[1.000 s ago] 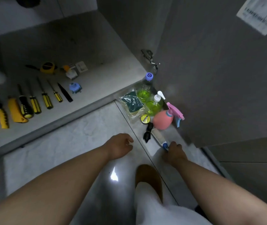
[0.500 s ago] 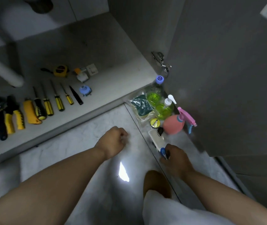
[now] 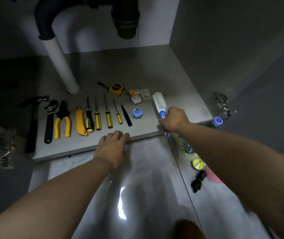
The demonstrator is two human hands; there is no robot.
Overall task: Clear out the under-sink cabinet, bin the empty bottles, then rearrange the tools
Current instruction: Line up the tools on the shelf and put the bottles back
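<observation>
White brush [image 3: 158,101] (blue-ringed handle) in right hand [image 3: 174,118]

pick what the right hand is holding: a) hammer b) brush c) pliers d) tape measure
b: the right hand grips the brush by its white and blue handle.
</observation>
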